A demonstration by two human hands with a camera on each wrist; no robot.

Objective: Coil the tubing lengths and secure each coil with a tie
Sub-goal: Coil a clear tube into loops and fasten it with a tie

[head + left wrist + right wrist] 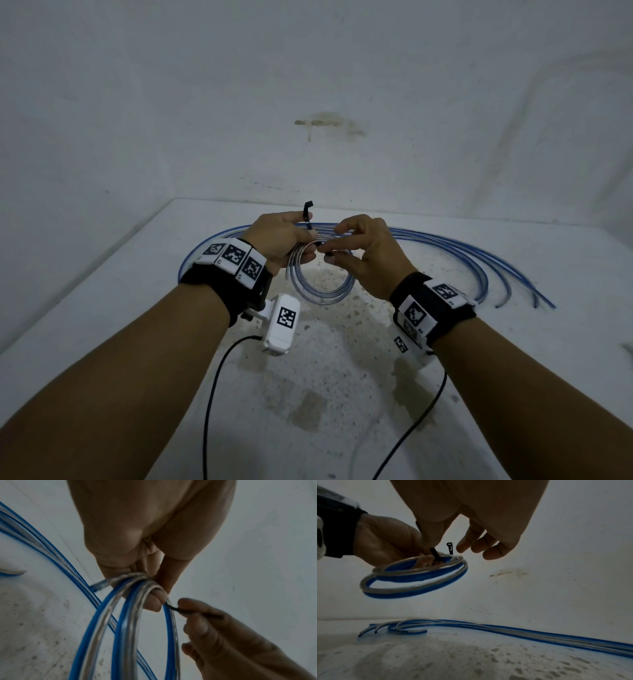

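Note:
A small coil of clear and blue tubing (322,289) hangs above the white table. My left hand (303,241) grips the coil's top, fingers curled round the bundled loops (130,615). A black cable tie (307,214) passes round the bundle there, and its head end sticks up past my left thumb. My right hand (329,248) pinches the tie's tail (175,608) between thumb and forefinger, right beside the left fingers. In the right wrist view the coil (412,577) lies nearly flat under both hands, with the tie (435,553) rising from it. The tie's end is not threaded through its head.
Several loose tubing lengths (445,246) arc along the back of the speckled table (342,359), their cut ends at the right (541,303). A white wall stands close behind. Black camera cables (212,394) trail from both wrists toward me.

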